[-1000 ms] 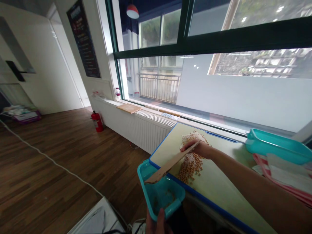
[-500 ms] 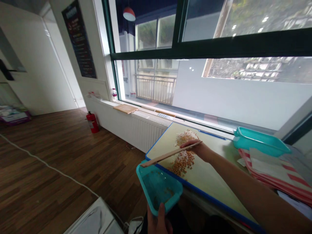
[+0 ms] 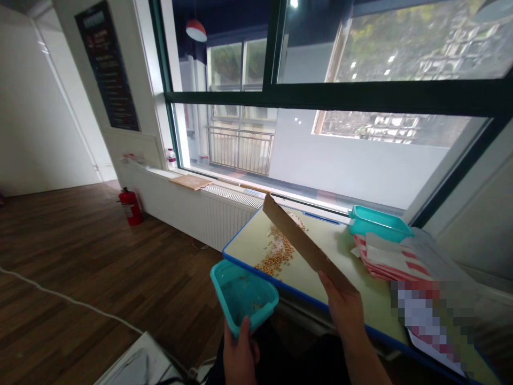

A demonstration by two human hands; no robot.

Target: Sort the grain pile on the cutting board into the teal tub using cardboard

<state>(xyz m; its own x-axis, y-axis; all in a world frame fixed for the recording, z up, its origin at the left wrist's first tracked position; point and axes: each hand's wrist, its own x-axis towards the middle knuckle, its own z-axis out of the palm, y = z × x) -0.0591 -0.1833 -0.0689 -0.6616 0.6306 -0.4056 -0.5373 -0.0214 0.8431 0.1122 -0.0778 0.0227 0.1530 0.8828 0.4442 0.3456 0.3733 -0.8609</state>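
Note:
My left hand [image 3: 239, 350] grips the near rim of a teal plastic basin [image 3: 244, 291], thumb over the edge. The basin sits just below the table's blue front edge, with a few small bits on its bottom. In my right hand [image 3: 345, 307] is a long flat strip of brown cardboard [image 3: 306, 243], held by its near end and slanting up to the left. Behind the strip, a heap of tan beans [image 3: 276, 256] mixed with white grains lies on the pale yellow tabletop [image 3: 244, 240]; the strip hides part of the heap.
A second teal basin [image 3: 379, 223] stands at the table's back right. Beside it lie folded red-and-white bags [image 3: 385, 259]. A radiator [image 3: 228, 214] and window sill run behind the table. A fire extinguisher [image 3: 130, 206] stands on the floor, and a white cable [image 3: 76, 305] crosses it.
My right hand has drawn back from the beans toward me, turning the cardboard strip so its far end points up and left. The left hand still holds the basin; the view has shifted right.

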